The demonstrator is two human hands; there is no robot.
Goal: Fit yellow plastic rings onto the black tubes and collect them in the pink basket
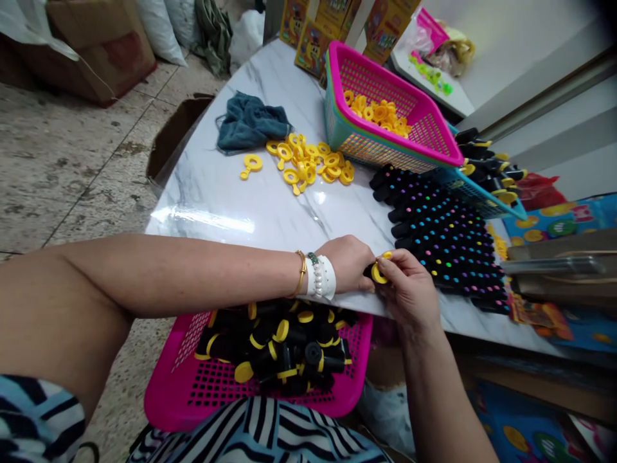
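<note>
Near the table's front edge, my left hand (348, 260) is closed on a small black piece (369, 271), mostly hidden by my fingers. My right hand (412, 286) pinches a yellow ring piece (379, 274) against that black piece, the two hands touching or nearly so. Just below them, a pink basket (157, 402) on my lap holds many black cylinders with yellow ends (284, 357). Beyond my hands lies a loose pile of yellow rings with short stems (308, 164). To the right, black pieces with coloured dots (443, 235) stand packed in rows.
A pink basket (436, 151) nested in a teal one holds more yellow pieces at the back. Beside the yellow pile lies a dark teal cloth (250, 122). Printed yellow boxes (313, 48) stand behind. A blue basket (501, 204) with black-and-yellow pieces sits at the right.
</note>
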